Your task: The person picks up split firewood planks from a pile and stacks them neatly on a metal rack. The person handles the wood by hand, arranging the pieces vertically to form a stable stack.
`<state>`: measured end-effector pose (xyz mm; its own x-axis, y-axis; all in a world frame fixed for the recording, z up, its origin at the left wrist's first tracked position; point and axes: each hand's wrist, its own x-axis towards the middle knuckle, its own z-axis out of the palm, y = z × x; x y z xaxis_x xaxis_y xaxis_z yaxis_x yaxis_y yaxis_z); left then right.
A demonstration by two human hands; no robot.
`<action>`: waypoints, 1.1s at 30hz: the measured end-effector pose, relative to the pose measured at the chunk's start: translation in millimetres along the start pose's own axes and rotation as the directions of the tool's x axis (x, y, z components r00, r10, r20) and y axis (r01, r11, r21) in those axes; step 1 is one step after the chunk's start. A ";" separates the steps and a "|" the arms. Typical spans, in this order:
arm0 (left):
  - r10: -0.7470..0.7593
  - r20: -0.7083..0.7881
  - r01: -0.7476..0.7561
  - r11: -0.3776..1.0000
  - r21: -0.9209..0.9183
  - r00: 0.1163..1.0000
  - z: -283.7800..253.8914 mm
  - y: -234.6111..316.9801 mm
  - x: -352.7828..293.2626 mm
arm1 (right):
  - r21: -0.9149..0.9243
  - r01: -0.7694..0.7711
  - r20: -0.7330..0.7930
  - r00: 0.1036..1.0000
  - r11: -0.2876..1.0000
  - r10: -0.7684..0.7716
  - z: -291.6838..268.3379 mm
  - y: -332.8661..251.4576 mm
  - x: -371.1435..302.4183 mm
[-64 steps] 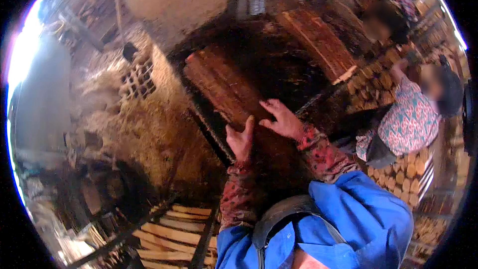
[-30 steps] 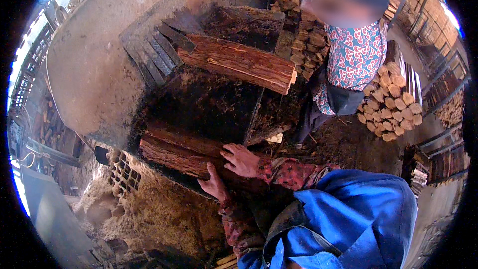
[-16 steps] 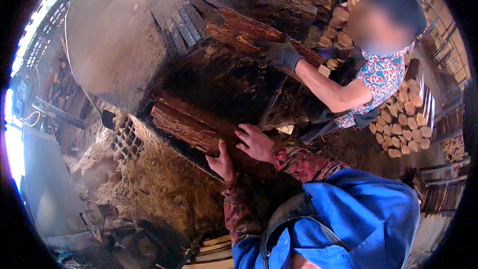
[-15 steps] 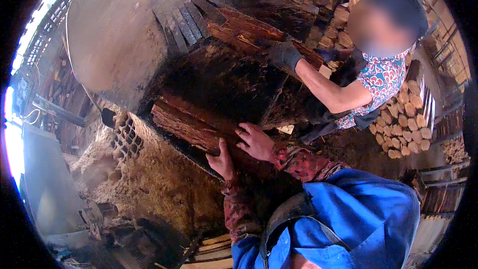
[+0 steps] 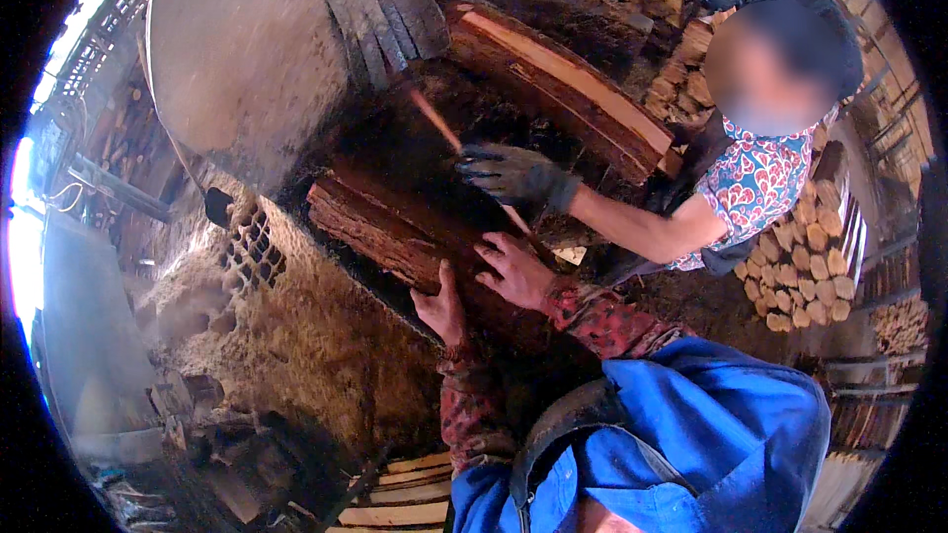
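A rough, red-brown split log [image 5: 380,242] lies slanting over the dark opening at the middle of the head view, its far end pointing up and left. My left hand [image 5: 441,310] grips its near left edge, thumb raised along the side, the other fingers partly hidden. Across the log's right side, my right hand [image 5: 517,272] has its fingers bent over the wood. Just beyond, a co-worker's dark-gloved hand [image 5: 518,176] is over a thin reddish stick [image 5: 434,120]; whether it grips the stick I cannot tell.
A larger split log [image 5: 563,79] with a pale cut face lies across the far side of the opening. A broad, dusty rounded surface [image 5: 237,69] rises at the far left. The co-worker [image 5: 765,168] stands at the right, beside stacked firewood [image 5: 805,262]. More split wood [image 5: 400,494] lies below.
The co-worker's gloved hand has left the far log and come nearer, toward my right hand. That log now lies turned with its pale face showing. My hands stay on the near log.
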<state>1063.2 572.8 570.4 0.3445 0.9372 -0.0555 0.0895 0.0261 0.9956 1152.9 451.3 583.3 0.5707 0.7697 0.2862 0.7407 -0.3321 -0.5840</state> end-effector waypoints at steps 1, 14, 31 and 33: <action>0.005 0.010 -0.005 1.000 -0.029 1.000 -2.8 -14.9 4.3 | 0.020 0.008 0.023 1.000 1.000 -0.009 -7.9 -6.0 0.8; -0.092 0.042 0.093 0.996 -0.017 0.995 21.7 -31.6 -2.0 | -0.192 -0.207 -0.010 0.978 0.959 0.209 -52.8 118.0 29.4; -0.019 0.011 0.020 0.999 -0.049 1.000 65.7 -25.0 33.0 | 0.356 -0.309 0.114 0.951 0.882 0.287 -104.3 97.2 43.7; -0.013 0.062 0.021 0.989 -0.143 0.998 62.6 -40.5 39.5 | 0.388 -0.255 0.088 0.967 0.886 0.240 -108.5 87.3 39.4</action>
<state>1131.7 587.0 523.2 0.4009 0.9133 -0.0726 -0.0377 0.0956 0.9947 1278.5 393.4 626.1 0.6984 0.7123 0.0698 0.3729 -0.2789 -0.8850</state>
